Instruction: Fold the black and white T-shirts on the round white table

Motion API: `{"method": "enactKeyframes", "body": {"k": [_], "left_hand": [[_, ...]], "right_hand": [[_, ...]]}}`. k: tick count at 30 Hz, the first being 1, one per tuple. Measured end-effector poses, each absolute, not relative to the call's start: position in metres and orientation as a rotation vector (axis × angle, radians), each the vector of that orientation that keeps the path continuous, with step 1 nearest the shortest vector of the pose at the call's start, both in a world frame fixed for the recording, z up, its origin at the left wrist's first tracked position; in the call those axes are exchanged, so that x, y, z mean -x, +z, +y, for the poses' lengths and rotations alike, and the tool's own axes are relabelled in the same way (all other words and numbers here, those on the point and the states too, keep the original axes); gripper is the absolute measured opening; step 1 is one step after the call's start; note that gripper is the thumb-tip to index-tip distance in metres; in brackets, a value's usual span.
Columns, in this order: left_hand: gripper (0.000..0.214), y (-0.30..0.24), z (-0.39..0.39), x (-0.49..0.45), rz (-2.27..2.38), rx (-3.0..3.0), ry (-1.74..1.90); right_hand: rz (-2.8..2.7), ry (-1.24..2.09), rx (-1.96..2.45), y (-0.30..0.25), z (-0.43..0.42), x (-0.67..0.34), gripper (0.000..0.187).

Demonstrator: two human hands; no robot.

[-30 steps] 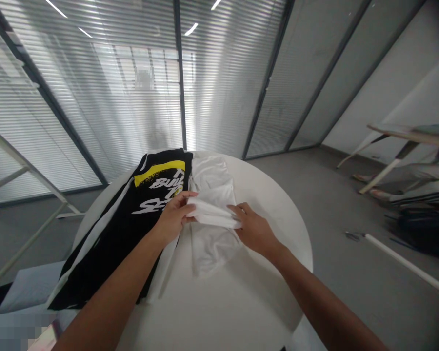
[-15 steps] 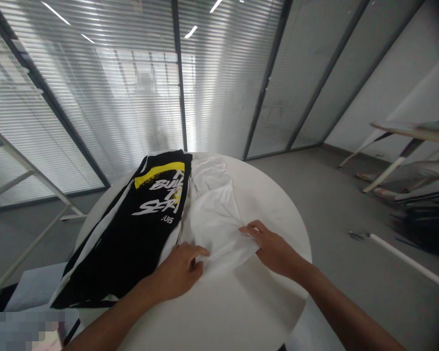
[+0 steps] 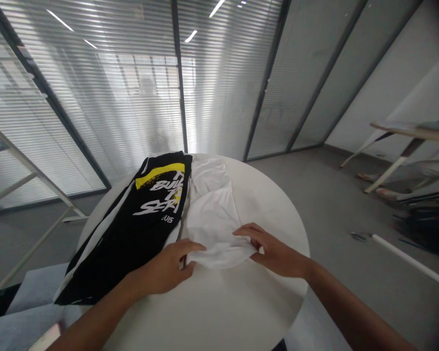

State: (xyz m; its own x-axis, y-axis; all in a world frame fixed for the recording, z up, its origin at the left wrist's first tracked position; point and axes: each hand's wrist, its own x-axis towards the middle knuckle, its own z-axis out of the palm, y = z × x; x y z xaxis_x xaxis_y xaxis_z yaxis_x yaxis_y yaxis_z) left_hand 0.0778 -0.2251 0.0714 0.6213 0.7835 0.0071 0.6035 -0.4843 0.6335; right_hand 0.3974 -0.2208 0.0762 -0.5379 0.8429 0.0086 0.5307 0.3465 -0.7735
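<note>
A white garment (image 3: 214, 214) lies folded on a round white table (image 3: 270, 204). My left hand (image 3: 166, 268) rests at its near left corner, thumb and fingers pinching the fabric's edge. My right hand (image 3: 272, 251) lies at the near right corner, fingers bent down on the cloth and holding its edge. A black garment with yellow and white lettering (image 3: 142, 214) lies flat just left of the white one, touching it.
A glass wall with blinds stands behind the table. A second table (image 3: 409, 134) with a person's legs under it is at the far right. A white pole (image 3: 406, 261) lies on the grey floor. A pale bench edge (image 3: 25, 297) sits near left.
Both hands have drawn the folded part of the white garment from its middle toward me and laid it flat. They now hold its near edge.
</note>
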Motion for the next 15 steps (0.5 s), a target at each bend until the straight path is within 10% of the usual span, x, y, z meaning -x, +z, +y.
{"method": "enactKeyframes", "body": {"k": [9,15], "left_hand": [[0.050,0.113,-0.228,-0.059,0.828,-2.040,-0.202],[0.041,0.090,-0.174,-0.071,1.251,-2.055,0.393]], "right_hand": [[-2.428,1.785,1.027,0.102,-0.207,-0.413,0.050],[-2.288,0.753,1.392,0.069,-0.173,-0.379,0.035]]}}
